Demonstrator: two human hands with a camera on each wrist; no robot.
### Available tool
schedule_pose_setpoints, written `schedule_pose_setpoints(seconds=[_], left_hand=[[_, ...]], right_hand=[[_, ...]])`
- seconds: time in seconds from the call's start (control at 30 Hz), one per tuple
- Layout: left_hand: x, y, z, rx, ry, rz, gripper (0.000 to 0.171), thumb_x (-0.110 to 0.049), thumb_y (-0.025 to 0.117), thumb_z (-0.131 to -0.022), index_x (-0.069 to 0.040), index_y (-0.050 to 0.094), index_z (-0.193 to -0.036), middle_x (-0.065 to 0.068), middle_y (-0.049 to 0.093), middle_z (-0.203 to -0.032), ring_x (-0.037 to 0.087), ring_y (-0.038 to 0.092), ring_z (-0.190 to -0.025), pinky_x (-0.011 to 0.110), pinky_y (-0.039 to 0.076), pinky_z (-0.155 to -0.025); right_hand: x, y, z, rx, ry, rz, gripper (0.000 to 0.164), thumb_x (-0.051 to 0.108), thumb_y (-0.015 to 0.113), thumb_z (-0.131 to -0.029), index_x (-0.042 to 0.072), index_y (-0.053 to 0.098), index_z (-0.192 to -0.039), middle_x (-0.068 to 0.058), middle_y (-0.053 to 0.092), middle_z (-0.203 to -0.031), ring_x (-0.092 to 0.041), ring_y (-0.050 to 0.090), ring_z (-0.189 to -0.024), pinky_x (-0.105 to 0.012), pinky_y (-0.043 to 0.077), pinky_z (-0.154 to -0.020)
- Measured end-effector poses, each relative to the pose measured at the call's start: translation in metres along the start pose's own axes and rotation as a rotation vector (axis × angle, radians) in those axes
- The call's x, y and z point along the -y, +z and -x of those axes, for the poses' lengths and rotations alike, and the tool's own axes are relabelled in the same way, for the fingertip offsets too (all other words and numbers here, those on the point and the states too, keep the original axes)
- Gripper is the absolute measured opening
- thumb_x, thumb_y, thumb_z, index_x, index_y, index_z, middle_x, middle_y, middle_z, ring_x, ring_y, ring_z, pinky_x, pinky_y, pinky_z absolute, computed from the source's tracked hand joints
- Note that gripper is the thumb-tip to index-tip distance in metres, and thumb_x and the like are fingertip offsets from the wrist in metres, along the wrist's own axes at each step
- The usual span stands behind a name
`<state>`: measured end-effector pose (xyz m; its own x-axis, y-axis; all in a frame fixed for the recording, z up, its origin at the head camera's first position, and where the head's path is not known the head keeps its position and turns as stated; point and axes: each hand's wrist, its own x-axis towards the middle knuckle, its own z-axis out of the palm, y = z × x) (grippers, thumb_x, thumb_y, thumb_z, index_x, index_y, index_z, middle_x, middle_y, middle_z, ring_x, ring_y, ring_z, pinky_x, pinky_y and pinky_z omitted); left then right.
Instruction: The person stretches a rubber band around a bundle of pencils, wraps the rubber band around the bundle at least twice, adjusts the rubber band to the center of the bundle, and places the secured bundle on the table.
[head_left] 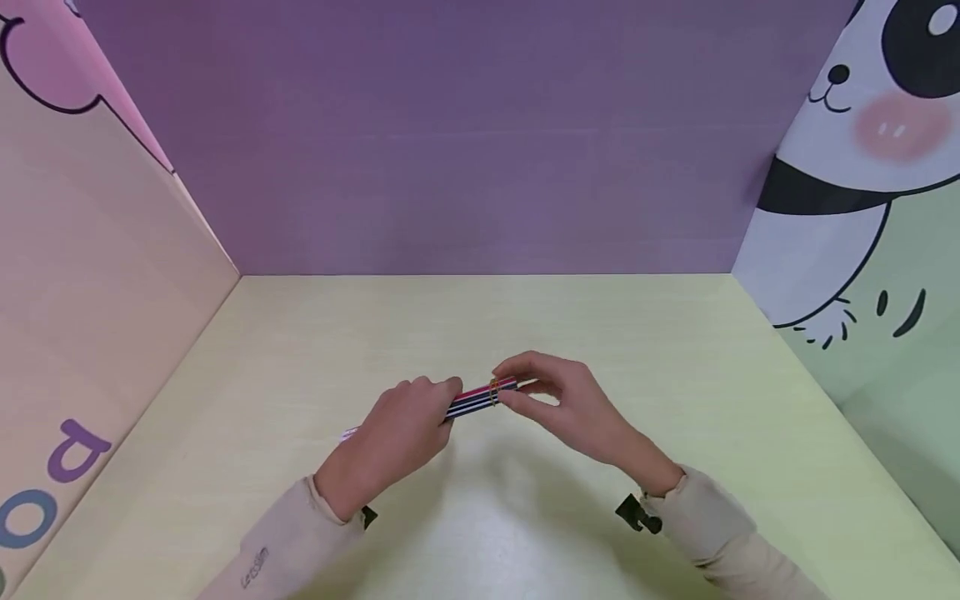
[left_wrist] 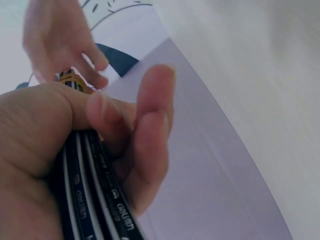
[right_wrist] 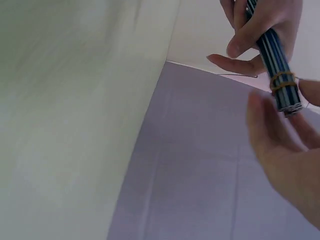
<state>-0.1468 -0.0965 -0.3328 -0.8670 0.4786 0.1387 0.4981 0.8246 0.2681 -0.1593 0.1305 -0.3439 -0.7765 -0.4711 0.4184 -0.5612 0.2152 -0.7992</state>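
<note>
My left hand (head_left: 405,429) grips a bundle of striped pencils (head_left: 469,403), dark with pale lines, held above the table. Lettering shows along the pencil barrels (left_wrist: 102,200) in the left wrist view. A yellowish rubber band (right_wrist: 283,81) is wound around the bundle near its right end, in more than one turn. At that end, my right hand (head_left: 566,404) has thumb and fingers curved about the band, pinching at it from both sides. The flat pencil ends (right_wrist: 290,109) point toward the right palm. Most of the bundle's other end is hidden behind the left hand.
The pale wooden table (head_left: 480,325) stretches beneath both hands. A purple panel (head_left: 480,150) stands at the back. Side panels with cartoon prints rise at the left (head_left: 112,250) and right (head_left: 862,250). Dark camera mounts (head_left: 639,512) sit at the wrists.
</note>
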Motion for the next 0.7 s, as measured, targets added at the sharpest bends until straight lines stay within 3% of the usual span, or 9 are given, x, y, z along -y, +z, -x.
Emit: schedule_pose_setpoints(seconds=[0.1, 0.2, 0.33, 0.57, 0.7], left_hand=[[-0.003, 0.002, 0.003, -0.023, 0.036, -0.03, 0.015, 0.003, 0.068, -0.085, -0.007, 0.057, -0.082, -0.002, 0.046, -0.056, 0.014, 0.038, -0.048, 0.025, 0.033, -0.045], [-0.006, 0.005, 0.005, -0.034, 0.078, -0.046, 0.015, 0.003, 0.069, -0.085, -0.007, 0.058, -0.082, -0.002, 0.045, -0.056, 0.013, 0.039, -0.047, 0.024, 0.033, -0.044], [-0.009, 0.009, 0.004, -0.046, 0.117, -0.051, 0.012, 0.002, 0.07, -0.085, -0.006, 0.062, -0.086, -0.002, 0.047, -0.056, 0.012, 0.041, -0.047, 0.024, 0.034, -0.042], [-0.007, 0.008, 0.0, -0.047, 0.068, -0.04, 0.014, 0.003, 0.07, -0.084, -0.006, 0.06, -0.082, -0.002, 0.046, -0.057, 0.014, 0.041, -0.049, 0.025, 0.035, -0.044], [-0.007, 0.007, 0.0, -0.021, 0.069, -0.015, 0.014, 0.003, 0.069, -0.084, -0.006, 0.06, -0.081, -0.003, 0.045, -0.057, 0.013, 0.04, -0.049, 0.025, 0.035, -0.045]], right_hand=[[-0.001, -0.001, 0.0, 0.127, 0.148, -0.201, 0.023, 0.015, 0.071, -0.093, 0.011, 0.07, -0.116, -0.004, 0.072, -0.105, -0.024, 0.072, -0.089, -0.039, 0.057, -0.085], [-0.001, 0.004, 0.0, 0.2, 0.213, -0.312, 0.025, 0.014, 0.073, -0.091, 0.009, 0.072, -0.116, -0.009, 0.074, -0.104, -0.03, 0.072, -0.089, -0.043, 0.057, -0.086], [-0.002, 0.008, 0.0, 0.234, 0.226, -0.303, 0.025, 0.017, 0.076, -0.089, 0.014, 0.074, -0.114, -0.006, 0.074, -0.106, -0.028, 0.072, -0.09, -0.04, 0.058, -0.083], [-0.001, -0.01, -0.001, 0.12, 0.233, -0.246, 0.023, 0.019, 0.077, -0.089, 0.015, 0.073, -0.111, -0.006, 0.073, -0.106, -0.03, 0.071, -0.093, -0.038, 0.058, -0.083], [-0.003, -0.008, -0.002, 0.148, 0.23, -0.258, 0.017, 0.016, 0.076, -0.089, 0.015, 0.076, -0.106, -0.006, 0.074, -0.102, -0.028, 0.071, -0.089, -0.036, 0.058, -0.081]])
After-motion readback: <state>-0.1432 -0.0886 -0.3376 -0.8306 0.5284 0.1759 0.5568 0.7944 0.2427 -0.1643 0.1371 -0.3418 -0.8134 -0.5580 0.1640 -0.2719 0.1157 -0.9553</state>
